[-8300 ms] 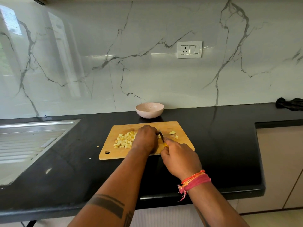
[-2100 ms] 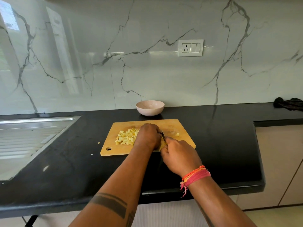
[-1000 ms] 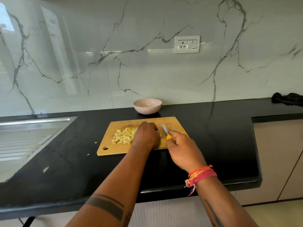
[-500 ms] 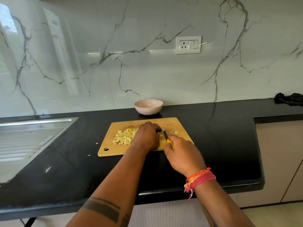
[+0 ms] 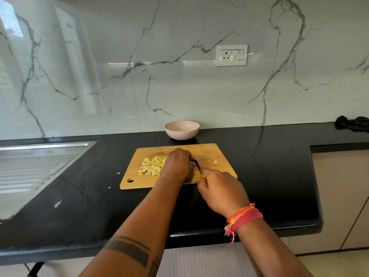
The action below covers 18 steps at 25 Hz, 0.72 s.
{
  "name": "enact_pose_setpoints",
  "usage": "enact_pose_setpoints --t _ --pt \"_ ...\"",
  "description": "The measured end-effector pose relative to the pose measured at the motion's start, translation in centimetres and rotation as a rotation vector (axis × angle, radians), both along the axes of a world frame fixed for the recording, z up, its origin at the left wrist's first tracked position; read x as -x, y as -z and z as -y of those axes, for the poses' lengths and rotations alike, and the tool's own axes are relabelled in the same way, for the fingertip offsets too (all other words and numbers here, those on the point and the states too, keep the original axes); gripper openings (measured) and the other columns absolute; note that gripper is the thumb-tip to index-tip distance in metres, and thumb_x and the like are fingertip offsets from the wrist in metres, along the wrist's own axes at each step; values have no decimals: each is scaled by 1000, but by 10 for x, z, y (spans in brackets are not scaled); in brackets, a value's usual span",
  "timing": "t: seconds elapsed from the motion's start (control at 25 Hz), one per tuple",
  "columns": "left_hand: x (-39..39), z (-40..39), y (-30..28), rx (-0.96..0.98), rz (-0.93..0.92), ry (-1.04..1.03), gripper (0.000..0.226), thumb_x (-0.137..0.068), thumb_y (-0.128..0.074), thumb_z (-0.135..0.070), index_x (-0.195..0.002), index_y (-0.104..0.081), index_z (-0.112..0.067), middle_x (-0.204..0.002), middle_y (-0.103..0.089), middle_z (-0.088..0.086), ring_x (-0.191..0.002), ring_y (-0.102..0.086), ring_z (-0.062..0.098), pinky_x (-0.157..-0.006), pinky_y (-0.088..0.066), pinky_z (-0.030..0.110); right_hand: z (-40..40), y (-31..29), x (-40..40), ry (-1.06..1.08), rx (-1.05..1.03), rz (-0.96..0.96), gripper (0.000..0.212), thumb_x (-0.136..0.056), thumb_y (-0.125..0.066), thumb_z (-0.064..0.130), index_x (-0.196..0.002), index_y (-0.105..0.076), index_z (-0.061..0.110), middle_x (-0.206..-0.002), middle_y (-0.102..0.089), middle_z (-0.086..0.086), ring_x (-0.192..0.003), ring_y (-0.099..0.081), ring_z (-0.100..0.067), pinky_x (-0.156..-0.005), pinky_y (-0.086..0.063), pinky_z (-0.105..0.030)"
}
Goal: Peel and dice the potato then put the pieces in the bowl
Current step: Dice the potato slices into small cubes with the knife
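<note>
Across the black counter (image 5: 259, 176) in front of you, the wooden cutting board (image 5: 151, 182) lies with its long axis running left to right, slightly turned so the right end sits nearer you; its hanging hole is at the near left corner. Behind the board, just beside its far edge and against the marble wall, the pink bowl (image 5: 182, 129) stands upright; you cannot see its inside well enough to tell what it holds.

Your left hand (image 5: 177, 165) rests knuckles-up on the middle of the board, fingers curled down over something you cannot see; it is probably the last uncut piece of potato, but the hand hides it fully. Your right hand (image 5: 221, 191) reaches in from the near right, fingers wrapped round the yellow handle of the knife (image 5: 198, 165), a red and orange thread band on its wrist. Its dark blade points away from you and a little left, tip tucked against your left fingers; most of the handle is buried in your fist.

Left of your left hand, the diced potato (image 5: 151, 166) sits in a loose heap on the board. One stray cube (image 5: 215, 162) lies on the board's right part, well apart from the heap, and two small scraps lie on the counter left of the board.
</note>
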State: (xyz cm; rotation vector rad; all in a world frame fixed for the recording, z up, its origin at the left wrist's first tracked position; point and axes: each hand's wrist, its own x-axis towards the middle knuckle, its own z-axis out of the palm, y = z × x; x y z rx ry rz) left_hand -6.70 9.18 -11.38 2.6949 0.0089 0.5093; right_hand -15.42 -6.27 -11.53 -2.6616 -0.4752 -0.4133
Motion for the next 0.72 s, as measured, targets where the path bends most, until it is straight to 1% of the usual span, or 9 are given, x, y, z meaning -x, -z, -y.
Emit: enact_pose_setpoints --t 0.12,0.2,0.28,0.36,0.44,0.52,0.56,0.68,0.72 --pt "1 1 -1 39 -6 -3 14 -93 -71 -26 -104 -78 -23 -109 -70 -3 -98 -63 15 -82 -51 26 0 -6 -8 -32 48 -57 35 -99 -46 33 -129 -62 27 -79 -62 2 -71 -61 -20 -59 -45 -31" --pt "2 2 -2 42 -20 -8 14 -93 -71 -26 -105 -78 -24 -109 -69 -3 -97 -62 14 -81 -49 25 4 -13 -17 -47 21 -121 35 -99 -48 33 -129 -63 25 -82 -63 1 -72 -59 -19 -58 -40 -30" --pt "3 1 -3 52 -25 -13 14 -94 -71 -25 -106 -77 -24 -109 -69 -3 -96 -61 14 -79 -47 24 9 -12 -18 -48 -58 -172 38 -99 -49 33 -134 -61 24 -82 -65 1 -66 -57 -17 -55 -40 -31" --pt "4 1 -4 55 -15 -8 14 -95 -70 -25 -107 -77 -23 -110 -70 -3 -95 -60 12 -79 -45 23 13 -8 -17 -43 -183 -216 38 -99 -48 32 -134 -62 23 -77 -67 1 -58 -56 -15 -52 -43 -33" --pt "7 1 -5 38 -7 -5 15 -96 -69 -25 -108 -77 -23 -111 -71 -4 -97 -60 12 -79 -43 23 15 -7 -16 -41 -264 -245 40 -100 -48 33 -138 -60 27 -73 -65 4 -55 -55 -12 -51 -40 -30" --pt "8 0 -6 52 -14 -5 15 -95 -70 -26 -109 -76 -24 -111 -71 -4 -99 -60 12 -80 -43 22 15 -2 -13 -34 -241 -190 42 -102 -46 35 -142 -56 31 -69 -57 9 -52 -48 -7 -49 -34 -26" --pt "8 -2 -6 65 -23 1 15 -95 -70 -27 -109 -76 -24 -112 -71 -5 -100 -61 13 -81 -45 23 14 0 -9 -31 -222 -142 43 -102 -45 36 -144 -54 32 -71 -55 10 -53 -45 -5 -50 -32 -26" --pt "8 -6 -6 59 -47 8 15 -94 -72 -27 -108 -76 -26 -112 -71 -6 -105 -62 14 -89 -50 26 11 1 -2 -21 -171 -53 45 -104 -42 37 -148 -49 34 -76 -58 10 -57 -50 -5 -51 -35 -26" --pt "7 -6 -6 57 -48 2 14 -94 -72 -27 -106 -76 -26 -111 -71 -6 -104 -62 13 -89 -50 26 10 1 1 -16 -135 -34 46 -104 -41 37 -149 -48 34 -76 -58 11 -60 -52 -7 -52 -37 -27"
